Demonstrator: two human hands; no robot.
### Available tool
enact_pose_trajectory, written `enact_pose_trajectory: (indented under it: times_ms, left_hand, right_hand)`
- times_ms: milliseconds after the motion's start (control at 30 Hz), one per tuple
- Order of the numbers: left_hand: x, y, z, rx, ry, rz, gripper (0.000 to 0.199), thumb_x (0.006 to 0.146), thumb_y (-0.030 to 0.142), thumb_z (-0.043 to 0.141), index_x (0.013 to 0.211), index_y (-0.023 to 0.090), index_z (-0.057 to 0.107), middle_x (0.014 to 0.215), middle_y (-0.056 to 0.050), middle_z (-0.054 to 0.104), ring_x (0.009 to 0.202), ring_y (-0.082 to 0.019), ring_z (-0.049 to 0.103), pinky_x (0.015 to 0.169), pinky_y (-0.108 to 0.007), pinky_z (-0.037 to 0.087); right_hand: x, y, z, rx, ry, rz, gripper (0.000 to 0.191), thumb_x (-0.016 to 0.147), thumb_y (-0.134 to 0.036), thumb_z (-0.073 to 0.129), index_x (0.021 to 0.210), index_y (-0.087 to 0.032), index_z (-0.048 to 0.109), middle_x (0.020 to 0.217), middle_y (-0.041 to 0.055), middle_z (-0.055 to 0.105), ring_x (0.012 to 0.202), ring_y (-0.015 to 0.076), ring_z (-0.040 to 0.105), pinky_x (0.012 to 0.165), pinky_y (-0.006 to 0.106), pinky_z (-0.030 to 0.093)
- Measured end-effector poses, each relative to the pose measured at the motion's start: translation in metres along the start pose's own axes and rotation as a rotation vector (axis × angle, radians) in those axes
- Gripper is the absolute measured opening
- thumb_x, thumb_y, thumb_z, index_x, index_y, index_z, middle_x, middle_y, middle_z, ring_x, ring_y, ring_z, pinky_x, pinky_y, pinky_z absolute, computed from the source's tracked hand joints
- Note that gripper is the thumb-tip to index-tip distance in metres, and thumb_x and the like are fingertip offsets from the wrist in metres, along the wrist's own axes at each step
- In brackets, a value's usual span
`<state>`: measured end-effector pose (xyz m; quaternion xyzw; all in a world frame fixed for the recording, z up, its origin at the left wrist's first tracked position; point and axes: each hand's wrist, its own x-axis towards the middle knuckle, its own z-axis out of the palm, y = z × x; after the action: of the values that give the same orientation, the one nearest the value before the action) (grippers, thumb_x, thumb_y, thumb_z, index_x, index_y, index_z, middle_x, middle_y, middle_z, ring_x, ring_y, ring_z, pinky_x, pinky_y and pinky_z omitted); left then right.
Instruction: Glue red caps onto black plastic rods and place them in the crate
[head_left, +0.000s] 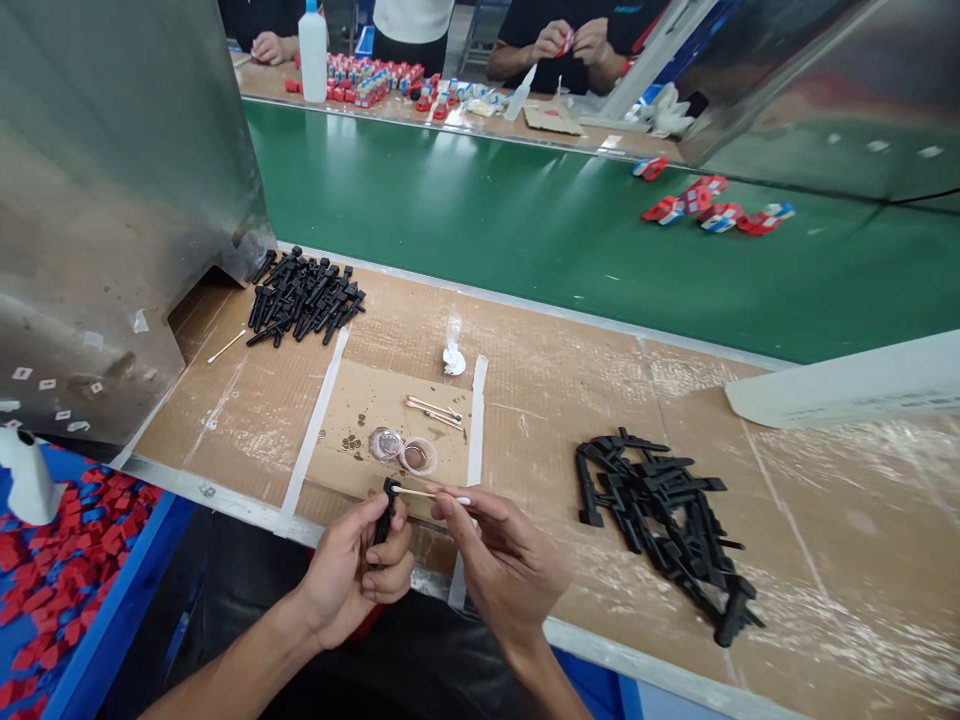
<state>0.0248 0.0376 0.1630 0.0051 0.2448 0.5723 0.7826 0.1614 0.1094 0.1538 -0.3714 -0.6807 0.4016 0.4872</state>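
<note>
Between the thumb and fingers of my left hand [360, 565] is a small black plastic part [384, 522], its top end sticking up. My right hand [506, 565] pinches a cotton swab [416, 492], whose left tip meets the top of the black part. Just beyond my hands, two small round clear dishes [417, 456] sit side by side on a stained cardboard sheet [352, 400]; the right one has brown stuff in it. Several used cotton swabs [436, 411] lie behind the dishes.
Black parts are heaped at the back left [304, 295] and on the right [667, 520]. A lone swab [226, 346] lies at left. Red pieces fill a blue bin [142, 570]. Beyond the green belt [450, 200], which carries red-and-white toys [705, 200], other people's hands [574, 42] work.
</note>
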Motion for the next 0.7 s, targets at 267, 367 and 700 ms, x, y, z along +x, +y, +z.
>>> enact_pose_trajectory:
  times_ms: [267,367,700]
  left_hand:
    - [-0.0013,-0.0012,0.0002,0.000,0.007,-0.004,0.028,0.098,0.037,0.036,0.082,0.017,0.048,0.055,0.009,0.024,0.039,-0.004,0.014,0.040,-0.017,0.013]
    - [-0.0009,-0.0010,0.0000,0.000,0.011,0.000,0.028,0.098,0.037,0.037,0.082,0.017,0.048,0.055,0.009,0.024,0.039,-0.004,0.014,0.040,-0.017,0.014]
    - [-0.0007,-0.0019,0.0004,-0.007,0.010,0.006,0.028,0.098,0.037,0.037,0.082,0.017,0.048,0.055,0.009,0.024,0.039,-0.004,0.014,0.040,-0.017,0.013]
  right_hand:
    - [0.0002,0.0022,-0.0011,-0.014,-0.013,-0.031,0.019,0.082,-0.012,0.070,0.095,-0.025,0.072,0.086,0.0032,0.077,0.073,0.0206,0.075,0.063,0.030,0.064]
    - [0.0003,0.0023,-0.0007,-0.015,-0.016,-0.053,0.024,0.082,-0.009,0.069,0.097,-0.026,0.072,0.087,0.0023,0.077,0.074,0.0201,0.075,0.065,0.030,0.064]
    - [0.0000,0.0004,-0.0008,-0.012,-0.023,-0.081,0.029,0.080,-0.005,0.070,0.099,-0.027,0.071,0.092,0.0017,0.077,0.080,0.0208,0.075,0.067,0.031,0.063]
